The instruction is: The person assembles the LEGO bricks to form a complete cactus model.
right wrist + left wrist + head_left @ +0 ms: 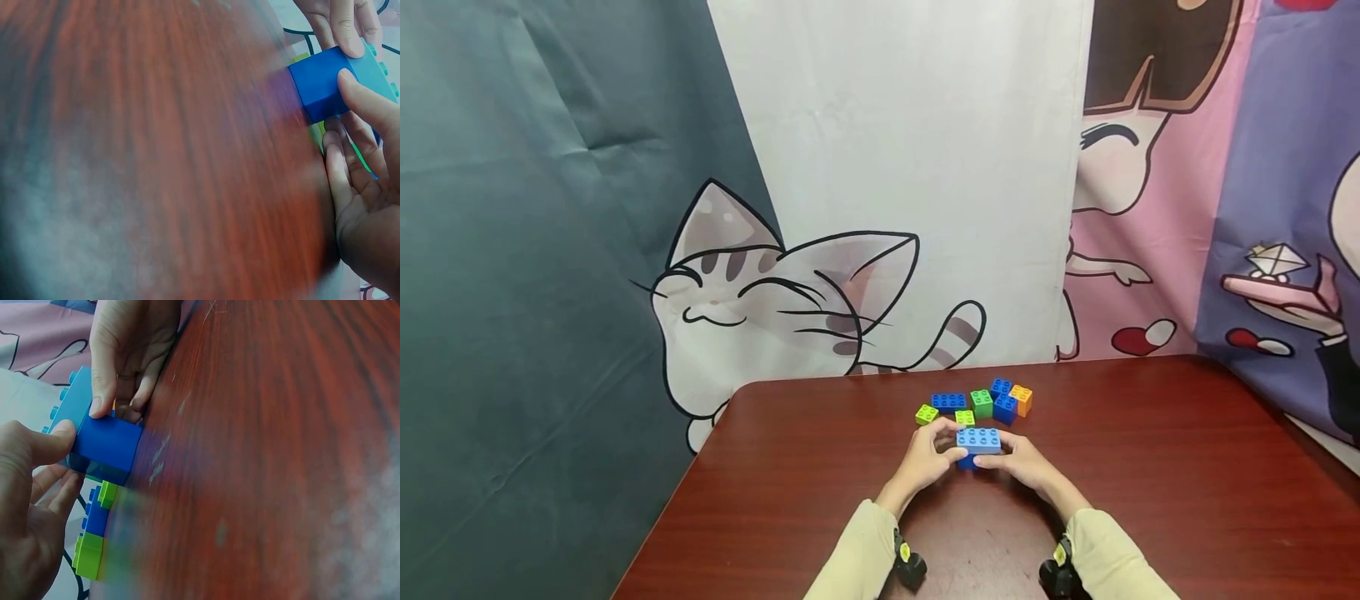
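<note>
A long light blue toy building brick (978,442) sits on top of a dark blue brick (967,462) near the middle of the table. My left hand (927,458) pinches the light blue brick at its left end, thumb on the near face and fingers behind. From the other end my right hand (1028,467) grips the same brick, its thumb close to the seam between the two. Both wrist views show the dark blue brick (107,442) under the light blue one (370,74), close over the tabletop. The fingertips behind the bricks are partly hidden.
Just beyond the hands lie loose bricks: a flat blue one (949,402), two lime ones (927,414) (965,417), a green one (981,404), two smaller blue ones (1004,408) (1002,387) and an orange one (1021,399). A printed cloth (895,167) hangs behind the brown table (820,467).
</note>
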The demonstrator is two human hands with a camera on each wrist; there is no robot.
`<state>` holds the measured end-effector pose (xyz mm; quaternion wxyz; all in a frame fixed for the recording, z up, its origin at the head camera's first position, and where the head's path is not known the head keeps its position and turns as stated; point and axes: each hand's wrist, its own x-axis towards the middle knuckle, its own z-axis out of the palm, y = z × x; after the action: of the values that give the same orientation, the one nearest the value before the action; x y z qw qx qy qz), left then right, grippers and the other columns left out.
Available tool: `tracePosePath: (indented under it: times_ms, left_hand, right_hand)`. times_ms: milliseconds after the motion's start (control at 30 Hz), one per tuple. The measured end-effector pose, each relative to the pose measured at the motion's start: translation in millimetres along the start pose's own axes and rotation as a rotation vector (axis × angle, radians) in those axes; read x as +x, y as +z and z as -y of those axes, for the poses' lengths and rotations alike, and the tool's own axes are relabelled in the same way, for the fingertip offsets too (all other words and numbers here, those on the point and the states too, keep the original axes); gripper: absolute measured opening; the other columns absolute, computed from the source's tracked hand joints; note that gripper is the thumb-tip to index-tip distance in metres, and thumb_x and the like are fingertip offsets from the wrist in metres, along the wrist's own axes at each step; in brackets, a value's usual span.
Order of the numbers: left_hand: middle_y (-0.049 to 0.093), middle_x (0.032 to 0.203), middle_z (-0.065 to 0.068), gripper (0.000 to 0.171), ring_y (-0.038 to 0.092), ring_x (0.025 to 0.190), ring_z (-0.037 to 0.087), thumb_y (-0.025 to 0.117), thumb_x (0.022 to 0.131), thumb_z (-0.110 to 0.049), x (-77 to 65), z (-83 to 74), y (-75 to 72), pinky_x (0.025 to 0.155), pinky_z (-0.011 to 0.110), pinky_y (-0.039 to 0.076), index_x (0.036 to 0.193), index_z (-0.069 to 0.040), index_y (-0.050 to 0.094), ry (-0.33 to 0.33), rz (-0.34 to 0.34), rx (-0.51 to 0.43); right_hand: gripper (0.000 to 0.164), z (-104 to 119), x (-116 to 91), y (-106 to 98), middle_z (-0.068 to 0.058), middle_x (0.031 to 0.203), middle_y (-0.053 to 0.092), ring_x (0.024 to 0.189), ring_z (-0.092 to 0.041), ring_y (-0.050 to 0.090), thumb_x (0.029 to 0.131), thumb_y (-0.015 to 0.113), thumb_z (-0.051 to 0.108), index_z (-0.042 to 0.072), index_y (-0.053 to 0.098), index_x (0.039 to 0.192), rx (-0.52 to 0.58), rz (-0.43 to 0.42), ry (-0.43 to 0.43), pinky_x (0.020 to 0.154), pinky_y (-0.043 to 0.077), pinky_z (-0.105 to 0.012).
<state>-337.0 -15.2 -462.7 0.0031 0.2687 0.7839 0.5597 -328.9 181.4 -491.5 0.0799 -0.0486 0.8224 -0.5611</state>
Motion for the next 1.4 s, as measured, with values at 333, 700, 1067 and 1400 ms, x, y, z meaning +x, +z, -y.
tracePosePath:
  times_ms: [333,700,1067,1400]
  left_hand:
    - [0.067,0.113,0.019,0.030,0.067,0.105,0.029,0.068,0.087,0.002,5.9,30.4,7.2,0.096,0.038,0.052,0.116,0.000,0.064,-0.040,-0.009,-0.031]
    - [0.065,0.118,0.025,0.032,0.065,0.106,0.033,0.067,0.086,0.005,5.1,35.8,8.0,0.096,0.040,0.052,0.118,0.005,0.062,-0.018,-0.019,-0.126]
    - [0.064,0.119,0.026,0.031,0.063,0.108,0.033,0.066,0.086,0.006,2.9,31.0,6.5,0.098,0.043,0.051,0.117,0.007,0.062,-0.025,-0.033,-0.169]
    - [0.063,0.118,0.026,0.032,0.063,0.104,0.026,0.069,0.084,0.006,5.8,38.1,8.8,0.096,0.040,0.052,0.116,0.007,0.062,-0.017,-0.050,-0.188]
  right_hand:
    - [0.063,-2.0,-3.4,1.7,-0.019,0.124,0.065,0.105,-0.021,0.059,0.086,0.075,0.030,-0.003,0.053,0.134,-0.021,-0.021,0.012,0.102,0.046,-0.049]
    - [0.063,-1.6,-1.5,2.1,-0.017,0.122,0.066,0.105,-0.021,0.060,0.086,0.074,0.032,-0.003,0.054,0.133,-0.005,-0.023,0.004,0.103,0.044,-0.050]
    - [0.060,1.8,-3.0,2.5,-0.014,0.121,0.067,0.105,-0.019,0.059,0.087,0.073,0.034,-0.001,0.054,0.132,0.021,-0.024,0.005,0.103,0.044,-0.049]
    - [0.059,1.3,-1.9,3.1,-0.015,0.122,0.066,0.107,-0.020,0.059,0.087,0.073,0.033,-0.001,0.055,0.132,0.016,-0.044,-0.002,0.103,0.044,-0.049]
